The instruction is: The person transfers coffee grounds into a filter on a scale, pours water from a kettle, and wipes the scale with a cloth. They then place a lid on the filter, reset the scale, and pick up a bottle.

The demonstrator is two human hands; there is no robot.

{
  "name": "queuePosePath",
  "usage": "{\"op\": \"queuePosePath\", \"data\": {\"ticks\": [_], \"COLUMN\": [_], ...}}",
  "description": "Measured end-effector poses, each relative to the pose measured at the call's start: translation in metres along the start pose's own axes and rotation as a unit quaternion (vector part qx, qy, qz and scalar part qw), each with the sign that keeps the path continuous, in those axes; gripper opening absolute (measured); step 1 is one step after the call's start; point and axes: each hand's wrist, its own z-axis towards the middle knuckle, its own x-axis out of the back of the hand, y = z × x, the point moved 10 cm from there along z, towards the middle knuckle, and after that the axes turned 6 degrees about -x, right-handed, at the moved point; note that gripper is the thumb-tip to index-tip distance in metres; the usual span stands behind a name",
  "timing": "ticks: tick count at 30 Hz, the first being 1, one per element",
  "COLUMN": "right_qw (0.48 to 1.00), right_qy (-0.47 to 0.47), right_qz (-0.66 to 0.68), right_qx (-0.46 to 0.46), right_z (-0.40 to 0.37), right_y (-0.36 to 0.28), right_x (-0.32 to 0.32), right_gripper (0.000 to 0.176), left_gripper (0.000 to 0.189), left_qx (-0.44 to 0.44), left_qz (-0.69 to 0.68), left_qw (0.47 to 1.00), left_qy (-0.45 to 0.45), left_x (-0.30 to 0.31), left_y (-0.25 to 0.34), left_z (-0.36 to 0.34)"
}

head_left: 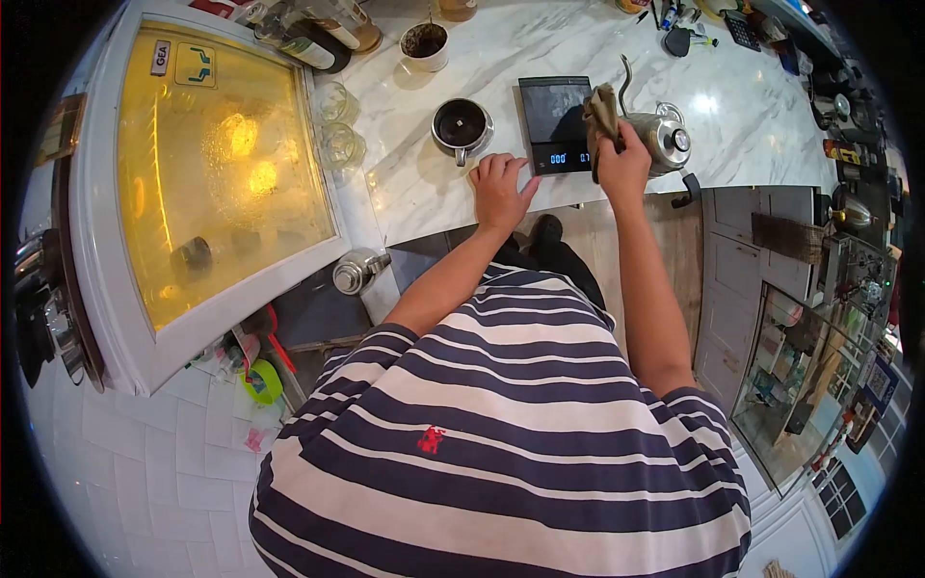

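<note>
My right hand grips a crumpled brown cloth at the right edge of a black digital scale on the marble counter. A steel gooseneck kettle stands just right of the cloth. My left hand rests flat on the counter edge, fingers spread, just left of the scale's lit display. A metal cup of dark coffee grounds sits to the left of the scale.
A white cup with dark contents stands further back. Two clear glasses sit by a yellow-lit glass display case on the left. A metal pitcher is below the counter. Cluttered shelves fill the right side.
</note>
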Motion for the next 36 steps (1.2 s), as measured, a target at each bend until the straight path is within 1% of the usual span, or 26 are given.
{"op": "queuePosePath", "data": {"ticks": [2,5,6,9,10,13,14,17,18,19,21,24,27,28,29,31,32,33,35,36], "right_qw": [0.995,0.979,0.972,0.973,0.977,0.986,0.987,0.995,0.998,0.999,0.993,0.978,0.978,0.982,0.987,0.985,0.986,0.979,0.941,0.929], "right_qy": [0.032,-0.001,-0.017,-0.039,-0.046,-0.148,-0.16,-0.099,-0.069,-0.028,0.002,-0.031,-0.02,-0.056,-0.096,-0.172,-0.159,-0.156,-0.148,-0.146], "right_qz": [-0.072,-0.16,-0.195,-0.216,-0.201,-0.08,-0.019,0.013,-0.009,-0.037,-0.106,-0.192,-0.174,-0.142,-0.104,-0.029,0.041,0.124,0.286,0.318], "right_qx": [0.068,0.124,0.126,0.071,0.05,0.004,0.005,-0.02,-0.01,0.011,0.049,0.082,0.112,0.112,0.076,0.006,0.001,-0.032,-0.104,-0.123], "right_z": [0.011,0.016,0.013,0.011,0.008,-0.003,-0.004,0.003,0.002,0.008,0.017,0.014,-0.006,-0.009,-0.014,-0.03,-0.023,-0.017,-0.005,-0.003], "right_y": [-0.012,-0.02,-0.022,-0.017,-0.015,-0.011,-0.012,-0.006,-0.031,-0.028,-0.025,-0.019,-0.024,-0.024,-0.017,-0.035,-0.015,-0.006,0.006,0.0], "right_x": [0.002,-0.025,-0.035,-0.047,-0.049,-0.056,-0.053,-0.028,-0.01,-0.003,-0.004,-0.026,-0.033,-0.04,-0.044,-0.041,-0.045,-0.036,-0.016,0.004], "right_gripper": [0.038,0.036,0.035,0.035,0.038,0.04,0.039,0.037,0.037,0.038,0.037,0.036,0.035,0.036,0.037,0.038,0.035,0.034,0.032,0.031], "left_gripper": [0.042,0.043,0.043,0.044,0.044,0.045,0.045,0.045,0.045,0.045,0.045,0.045,0.045,0.045,0.045,0.045,0.045,0.045,0.046,0.046], "left_qx": [-0.001,-0.006,-0.006,-0.005,-0.003,-0.005,-0.006,-0.009,-0.006,-0.005,-0.005,-0.006,-0.004,-0.005,-0.006,-0.006,-0.005,-0.008,-0.013,-0.009], "left_qz": [0.004,0.008,0.009,0.009,0.007,0.005,0.006,0.007,0.007,0.006,0.007,0.01,0.009,0.01,0.01,0.012,0.014,0.014,0.014,0.014], "left_qw": [1.0,1.0,1.0,1.0,1.0,1.0,1.0,1.0,1.0,1.0,1.0,1.0,1.0,1.0,1.0,1.0,1.0,1.0,1.0,1.0], "left_qy": [-0.005,0.0,0.001,0.003,0.001,0.001,0.002,0.006,0.005,0.004,0.003,-0.002,-0.001,-0.001,-0.002,-0.004,-0.005,0.0,0.005,0.0], "left_x": [0.0,0.002,0.001,0.0,0.0,0.0,0.0,0.0,0.0,0.0,-0.001,0.001,0.0,0.0,-0.001,-0.002,-0.002,-0.002,-0.001,0.0], "left_y": [0.001,0.002,0.002,0.0,0.0,0.001,0.001,0.0,-0.001,-0.001,0.0,0.002,0.0,-0.001,0.0,0.001,0.0,0.0,0.0,-0.001], "left_z": [0.0,0.0,0.0,0.0,0.0,0.0,0.0,-0.001,-0.002,-0.002,-0.001,-0.001,0.001,0.0,-0.001,0.0,0.0,0.0,-0.001,-0.004]}}
